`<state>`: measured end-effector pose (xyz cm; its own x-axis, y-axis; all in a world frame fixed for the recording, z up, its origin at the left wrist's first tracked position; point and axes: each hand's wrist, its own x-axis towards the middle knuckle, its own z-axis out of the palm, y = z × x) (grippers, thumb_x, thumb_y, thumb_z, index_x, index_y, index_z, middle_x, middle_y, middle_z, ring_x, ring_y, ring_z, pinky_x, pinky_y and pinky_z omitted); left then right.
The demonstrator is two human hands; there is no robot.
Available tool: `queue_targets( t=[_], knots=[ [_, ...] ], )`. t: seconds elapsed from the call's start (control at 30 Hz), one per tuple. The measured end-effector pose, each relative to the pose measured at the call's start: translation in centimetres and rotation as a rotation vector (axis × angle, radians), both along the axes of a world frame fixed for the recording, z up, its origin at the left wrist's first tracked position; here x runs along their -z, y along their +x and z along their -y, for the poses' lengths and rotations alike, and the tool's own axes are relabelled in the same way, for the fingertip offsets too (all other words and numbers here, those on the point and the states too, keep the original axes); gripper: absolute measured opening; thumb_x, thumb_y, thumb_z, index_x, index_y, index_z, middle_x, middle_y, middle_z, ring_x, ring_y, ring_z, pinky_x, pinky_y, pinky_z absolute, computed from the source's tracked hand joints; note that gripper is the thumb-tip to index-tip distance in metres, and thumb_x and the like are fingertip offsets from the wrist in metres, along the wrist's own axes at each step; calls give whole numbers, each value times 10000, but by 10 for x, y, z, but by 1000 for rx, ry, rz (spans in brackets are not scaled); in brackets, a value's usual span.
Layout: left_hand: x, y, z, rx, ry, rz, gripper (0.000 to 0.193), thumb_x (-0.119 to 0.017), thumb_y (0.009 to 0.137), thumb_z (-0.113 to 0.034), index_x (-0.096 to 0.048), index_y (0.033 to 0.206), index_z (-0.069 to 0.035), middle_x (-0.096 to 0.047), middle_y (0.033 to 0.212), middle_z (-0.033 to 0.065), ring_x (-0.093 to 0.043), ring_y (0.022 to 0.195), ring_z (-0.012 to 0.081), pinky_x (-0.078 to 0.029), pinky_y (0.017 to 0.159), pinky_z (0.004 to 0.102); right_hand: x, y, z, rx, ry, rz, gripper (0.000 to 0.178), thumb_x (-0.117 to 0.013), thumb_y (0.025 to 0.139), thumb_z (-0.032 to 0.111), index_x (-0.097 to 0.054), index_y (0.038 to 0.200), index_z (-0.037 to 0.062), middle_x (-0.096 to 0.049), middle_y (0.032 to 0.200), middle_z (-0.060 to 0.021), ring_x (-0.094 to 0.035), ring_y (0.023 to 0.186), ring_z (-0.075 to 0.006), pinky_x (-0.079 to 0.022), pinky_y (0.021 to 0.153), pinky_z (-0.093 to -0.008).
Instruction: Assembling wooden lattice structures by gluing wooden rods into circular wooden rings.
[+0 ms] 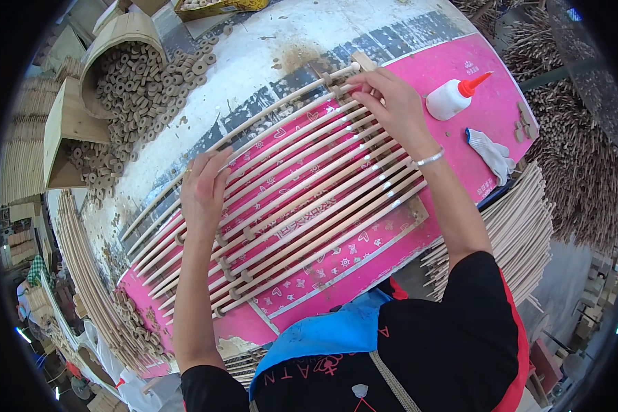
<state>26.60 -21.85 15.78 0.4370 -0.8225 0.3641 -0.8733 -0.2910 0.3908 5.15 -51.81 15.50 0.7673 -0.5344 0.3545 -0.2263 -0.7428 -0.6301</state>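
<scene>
Long thin wooden rods [302, 180] lie side by side on a pink patterned mat [350, 257], running from lower left to upper right. Small wooden rings [248, 233] are threaded on several of them, and white glue dots [366, 158] mark the rods toward their right ends. My left hand [202, 192] curls its fingers over the far rods at their left part, closed on one. Near the right ends, my right hand [395, 110] pinches the end of a far rod, close to a ring [335, 90]. Its fingertips partly cover the grip.
Right of the rods stand a white glue bottle [448, 99] with a red cap and a white glove [491, 155]. At the far left, a tipped wooden tub [127, 29] spills rings. More rods are bundled left [93, 275] and right [515, 233].
</scene>
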Motion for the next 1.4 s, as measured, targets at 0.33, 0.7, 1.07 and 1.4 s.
queue_targets(
  t=[0.33, 0.7, 1.07, 1.4],
  knots=[
    [4, 1, -23, 33, 225, 52, 209, -673, 911, -67, -732, 1109, -104, -653, 993, 93, -638, 955, 325, -513, 829, 441, -5, -56, -72, 84, 278, 136, 146, -706, 940, 96, -754, 1066, 39, -703, 922, -81, -675, 783, -180, -523, 694, -302],
    [-71, -73, -83, 99, 90, 316, 291, -630, 835, -4, -727, 1101, -71, -597, 945, 87, -622, 919, 281, -518, 791, 405, -1, -17, -172, -274, 1509, 301, 350, -611, 1081, 312, -675, 1279, 31, -709, 881, -4, -618, 723, -49, -473, 625, -204],
    [-93, -86, -203, -210, 104, -279, 347, -735, 906, -108, -696, 1249, -69, -725, 1112, 125, -726, 1008, 299, -559, 834, 395, -16, -32, -165, -198, 1348, 400, 322, -636, 1067, 325, -746, 1036, 24, -706, 793, -21, -651, 703, -83, -534, 644, -235],
    [-69, -116, -162, -161, -175, -480, 194, -653, 936, 40, -708, 1120, 9, -696, 955, 109, -715, 884, 193, -560, 787, 318, -14, -26, -213, -247, 1418, 319, 297, -641, 1064, 318, -752, 1065, 42, -732, 828, -26, -671, 710, -73, -554, 656, -226]
  ],
)
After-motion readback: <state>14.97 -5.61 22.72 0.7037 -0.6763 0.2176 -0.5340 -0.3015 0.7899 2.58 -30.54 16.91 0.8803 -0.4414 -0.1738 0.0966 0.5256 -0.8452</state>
